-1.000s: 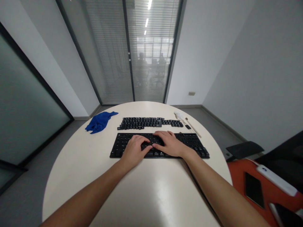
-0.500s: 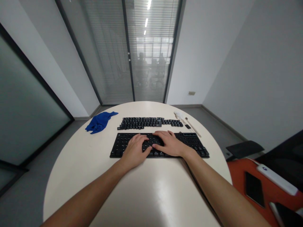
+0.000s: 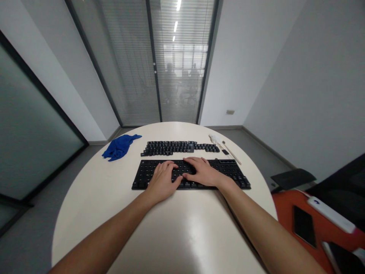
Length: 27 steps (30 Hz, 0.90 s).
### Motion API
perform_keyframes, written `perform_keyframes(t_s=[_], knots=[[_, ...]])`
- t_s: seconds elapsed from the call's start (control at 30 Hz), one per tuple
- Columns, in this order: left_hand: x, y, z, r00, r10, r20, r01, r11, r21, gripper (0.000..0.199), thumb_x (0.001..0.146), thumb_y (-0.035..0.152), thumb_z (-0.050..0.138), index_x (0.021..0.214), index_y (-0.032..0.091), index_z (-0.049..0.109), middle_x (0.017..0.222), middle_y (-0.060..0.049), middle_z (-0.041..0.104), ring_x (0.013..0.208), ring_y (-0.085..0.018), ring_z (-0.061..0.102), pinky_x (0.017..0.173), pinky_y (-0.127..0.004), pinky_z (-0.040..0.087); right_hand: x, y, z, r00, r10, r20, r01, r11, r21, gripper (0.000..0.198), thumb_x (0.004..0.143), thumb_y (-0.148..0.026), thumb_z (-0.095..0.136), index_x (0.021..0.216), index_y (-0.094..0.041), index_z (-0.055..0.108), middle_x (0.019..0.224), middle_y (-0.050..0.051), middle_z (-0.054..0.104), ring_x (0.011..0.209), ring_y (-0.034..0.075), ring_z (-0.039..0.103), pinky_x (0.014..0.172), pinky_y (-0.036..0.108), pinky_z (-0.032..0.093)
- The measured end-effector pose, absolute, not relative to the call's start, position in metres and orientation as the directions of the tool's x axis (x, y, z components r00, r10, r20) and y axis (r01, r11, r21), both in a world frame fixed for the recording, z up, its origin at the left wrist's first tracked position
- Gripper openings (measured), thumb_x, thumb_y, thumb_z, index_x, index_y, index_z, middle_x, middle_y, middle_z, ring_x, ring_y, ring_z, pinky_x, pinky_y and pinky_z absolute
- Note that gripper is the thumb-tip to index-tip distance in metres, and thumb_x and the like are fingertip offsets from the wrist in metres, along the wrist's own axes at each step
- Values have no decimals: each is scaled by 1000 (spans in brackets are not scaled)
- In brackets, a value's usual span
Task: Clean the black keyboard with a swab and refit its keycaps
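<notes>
A black keyboard (image 3: 139, 177) lies on the round table, many of its keycaps off across the left and middle parts, while keys remain at the right end. Over its left-middle part rests my left hand (image 3: 163, 182), fingers curved and the thumb held apart. My right hand (image 3: 203, 173) lies across the middle of the keyboard, its thumb also apart from the fingers. The thumb tips nearly meet. Nothing shows in either hand, though the fingertips of the right are partly hidden. Beyond the keyboard, loose black keycaps (image 3: 168, 147) stand in rows.
The round cream table (image 3: 94, 198) holds a crumpled blue cloth (image 3: 119, 147) at left. At right lie a thin brush (image 3: 232, 153), white fluffy material (image 3: 215, 139) and a small black piece (image 3: 225, 152). An orange chair seat (image 3: 285, 213) carries a phone (image 3: 304, 225) and a power strip (image 3: 330, 214).
The view has shifted very slightly. Both hands stay in nearly the same place on the keyboard, and the keycaps look unchanged.
</notes>
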State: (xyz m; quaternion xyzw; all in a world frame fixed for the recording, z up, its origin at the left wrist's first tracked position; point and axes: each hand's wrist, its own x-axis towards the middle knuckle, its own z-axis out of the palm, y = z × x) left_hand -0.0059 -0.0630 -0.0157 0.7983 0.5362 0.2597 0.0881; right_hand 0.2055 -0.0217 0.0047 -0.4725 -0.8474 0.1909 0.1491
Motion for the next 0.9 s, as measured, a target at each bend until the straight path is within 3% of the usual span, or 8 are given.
perform_keyframes(t_s=[0.13,0.4,0.9], knots=[[-6,-63,-17,288,901,324,813,-409,414,28,92,33,63,116,20,56,131,-12,58,127,-29,52,117,-53,34,205,-21,5,-499,865,54,750,462,-472,74,85,-54,66,147,-17,52,153,17,49,145,34,39,123,61,14],[-3,-66,-16,293,925,242,852,-367,374,31,96,36,56,121,19,56,158,-15,41,150,-31,31,124,-56,23,203,-22,5,-492,870,29,754,443,-486,72,84,-52,66,145,-17,54,154,16,48,147,34,37,123,62,10],[-1,-67,-12,290,935,202,869,-346,353,34,96,37,54,125,19,56,158,-14,43,150,-29,35,125,-56,23,203,-20,3,-495,868,26,747,440,-498,73,83,-53,67,146,-18,54,154,17,47,147,35,36,123,64,9]])
